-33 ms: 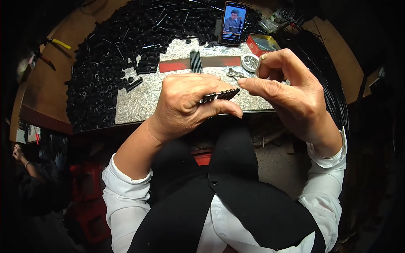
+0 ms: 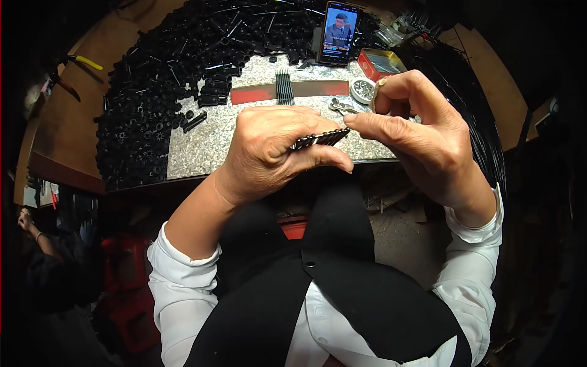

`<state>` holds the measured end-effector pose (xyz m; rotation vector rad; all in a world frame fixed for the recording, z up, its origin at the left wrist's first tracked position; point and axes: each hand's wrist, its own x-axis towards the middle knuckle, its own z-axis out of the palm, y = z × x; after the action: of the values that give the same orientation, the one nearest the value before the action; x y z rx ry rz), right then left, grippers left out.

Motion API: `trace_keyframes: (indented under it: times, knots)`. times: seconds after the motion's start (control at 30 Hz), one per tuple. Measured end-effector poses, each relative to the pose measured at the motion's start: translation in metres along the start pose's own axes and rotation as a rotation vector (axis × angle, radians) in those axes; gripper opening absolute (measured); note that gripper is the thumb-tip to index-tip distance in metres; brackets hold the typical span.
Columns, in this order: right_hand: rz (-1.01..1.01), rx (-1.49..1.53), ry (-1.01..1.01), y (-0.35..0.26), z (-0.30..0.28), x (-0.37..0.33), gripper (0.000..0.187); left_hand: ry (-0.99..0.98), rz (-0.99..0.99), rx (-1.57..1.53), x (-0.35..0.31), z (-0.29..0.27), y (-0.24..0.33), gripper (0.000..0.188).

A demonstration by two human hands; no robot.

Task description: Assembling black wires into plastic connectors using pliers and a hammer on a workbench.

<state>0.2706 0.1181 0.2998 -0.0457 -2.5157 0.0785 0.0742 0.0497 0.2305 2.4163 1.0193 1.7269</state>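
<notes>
Head view, hands above the near edge of the speckled stone slab (image 2: 202, 153). Left hand (image 2: 275, 153) is curled closed around a bundle of thin black rods (image 2: 319, 139); thumb lies under it, fingers over it. Long axis of bundle runs left-near to right-far, rising slightly; exposed ends point right toward the right hand (image 2: 422, 134). Rod count in the bundle: cannot tell exactly, roughly eight ends in a flat row. Right hand: thumb and forefinger pressed together in a pinch just at the bundle's right tip; what is pinched is too small to see.

Far side of the slab: one red-and-grey strip (image 2: 257, 93) with one small set of black rods (image 2: 284, 88) laid across it, long axis near–far. One round metal dish (image 2: 363, 90), one red box (image 2: 380, 63), one phone (image 2: 339, 33) propped upright. Heap of black tubular parts (image 2: 159, 79) at left and far, too many to count
</notes>
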Motion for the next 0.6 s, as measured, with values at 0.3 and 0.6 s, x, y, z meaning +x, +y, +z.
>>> trace_keyframes:
  times: [0.3,0.6]
  knots:
    - [-0.017,0.338,0.109,0.017,0.016,0.006,0.031,-0.149,-0.097,0.068,0.004,0.012,0.001,0.029]
    - [-0.155,0.429,0.137,0.000,0.033,0.015,0.004,-0.635,-0.368,0.423,-0.091,0.023,-0.028,0.067]
